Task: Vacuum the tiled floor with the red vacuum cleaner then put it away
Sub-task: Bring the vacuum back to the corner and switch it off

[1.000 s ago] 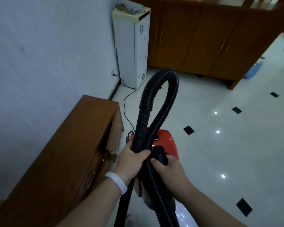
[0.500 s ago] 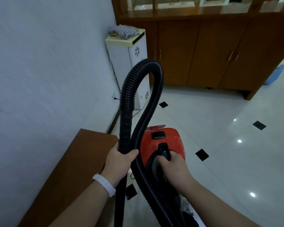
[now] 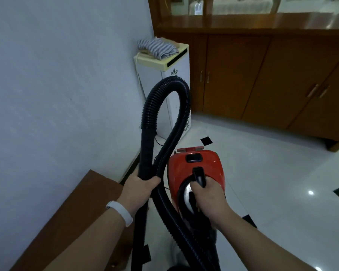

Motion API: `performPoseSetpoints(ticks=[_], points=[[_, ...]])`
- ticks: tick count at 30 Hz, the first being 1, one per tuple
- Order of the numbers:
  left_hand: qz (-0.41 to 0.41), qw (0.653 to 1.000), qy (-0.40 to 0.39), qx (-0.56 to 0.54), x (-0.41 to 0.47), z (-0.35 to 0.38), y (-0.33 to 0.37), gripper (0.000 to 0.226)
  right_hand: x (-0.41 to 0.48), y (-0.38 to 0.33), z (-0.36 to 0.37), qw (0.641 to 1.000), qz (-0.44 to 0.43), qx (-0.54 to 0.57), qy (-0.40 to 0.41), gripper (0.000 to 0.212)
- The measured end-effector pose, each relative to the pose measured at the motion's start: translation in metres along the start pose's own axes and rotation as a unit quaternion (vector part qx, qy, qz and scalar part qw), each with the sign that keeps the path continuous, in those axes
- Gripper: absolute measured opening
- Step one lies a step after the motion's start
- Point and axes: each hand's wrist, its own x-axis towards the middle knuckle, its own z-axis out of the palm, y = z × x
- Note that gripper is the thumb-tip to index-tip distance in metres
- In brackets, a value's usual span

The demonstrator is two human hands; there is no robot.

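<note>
A person holds the red vacuum cleaner [image 3: 196, 169] close in front of the body, over the white tiled floor [image 3: 272, 173]. The right grip [image 3: 208, 196] is clenched around the machine's black carry handle [image 3: 199, 176], knuckles up. The left grip [image 3: 139, 189], just left of the vacuum cleaner, grasps the stiff black tube end of the hose [image 3: 164, 90], thumb wrapped across the front. A white wristband [image 3: 119, 211] sits on that wrist.

The ribbed hose rises from the left grip, arches in a tall loop above and left of the vacuum cleaner, then drops past the machine's left side and runs down between the two forearms. The lower end of the vacuum cleaner is hidden behind the right arm, so it cannot be told whether the machine touches the floor.

Beyond the vacuum cleaner stands a tall white appliance [image 3: 176, 75] against the wall [image 3: 57, 85], with a folded striped cloth [image 3: 157, 47] on its top. To the right of it, farther beyond the vacuum cleaner, a brown wooden cabinet [image 3: 262, 75] with closed doors runs along the room. A low brown wooden unit [image 3: 70, 222] stands left of the vacuum cleaner, against the wall. A small black diamond tile [image 3: 206, 141] shows on the floor just beyond the machine's red top.
</note>
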Motion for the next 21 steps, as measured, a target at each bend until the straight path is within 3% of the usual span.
performPoseSetpoints(ticks=[21], points=[[-0.152,0.985,0.056,-0.068,0.321,0.001,-0.011,0.018,0.33,-0.078,0.078,0.989,0.058,-0.101,-0.087,0.019]])
